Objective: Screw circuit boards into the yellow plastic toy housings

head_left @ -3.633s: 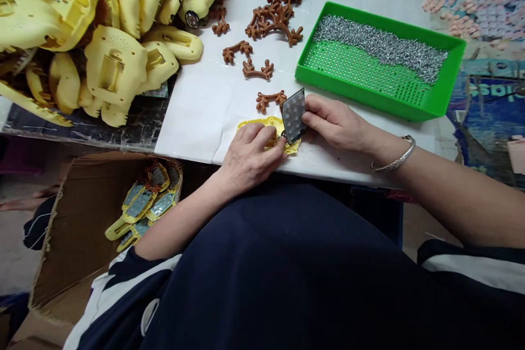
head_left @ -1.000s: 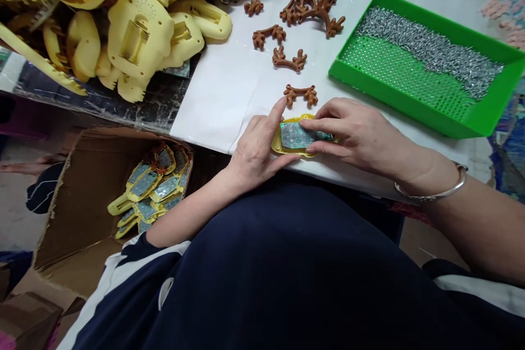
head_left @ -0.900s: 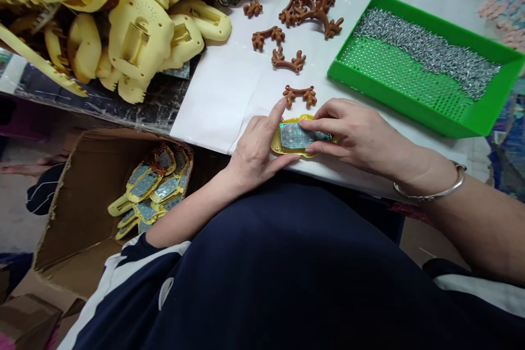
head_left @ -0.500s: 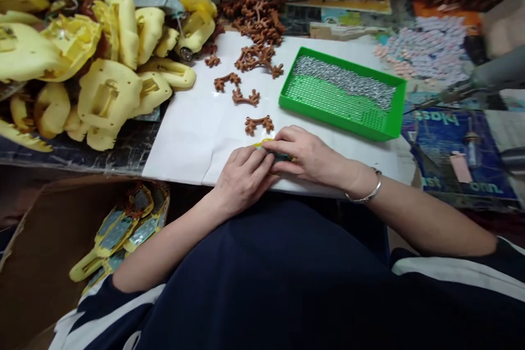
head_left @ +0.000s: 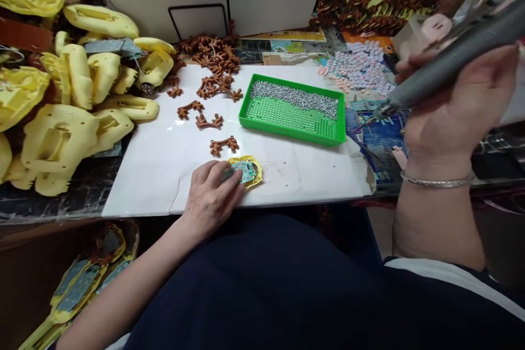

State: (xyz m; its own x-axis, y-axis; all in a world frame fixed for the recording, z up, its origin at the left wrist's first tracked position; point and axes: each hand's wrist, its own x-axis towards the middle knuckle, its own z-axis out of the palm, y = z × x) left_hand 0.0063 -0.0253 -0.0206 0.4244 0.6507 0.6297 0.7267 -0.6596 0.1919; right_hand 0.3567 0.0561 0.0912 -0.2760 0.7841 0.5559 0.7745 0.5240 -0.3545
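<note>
My left hand [head_left: 213, 194] is closed over the near end of a yellow plastic shell with a green circuit board [head_left: 247, 170] in it, which rests on the white sheet. Part of the shell is hidden under my fingers. On the right, my right hand [head_left: 459, 101] is raised and wrapped round a grey electric screwdriver [head_left: 430, 79]. Its bit points down and left, beyond the corner of a green tray [head_left: 293, 130] that holds silver screws [head_left: 295, 95]. Just past the shell lies a brown antler-shaped piece [head_left: 224, 145].
Yellow plastic shells [head_left: 61, 134] are heaped at the left. More brown antler pieces [head_left: 211, 57] are piled at the back. Small pale pink parts [head_left: 356, 65] lie behind the tray. A cardboard box with assembled yellow pieces [head_left: 77, 284] stands below the table's left edge.
My right hand has left the shell and gone up and right to grasp the screwdriver. My left hand stays on the shell, whose board now shows. The camera view has turned right.
</note>
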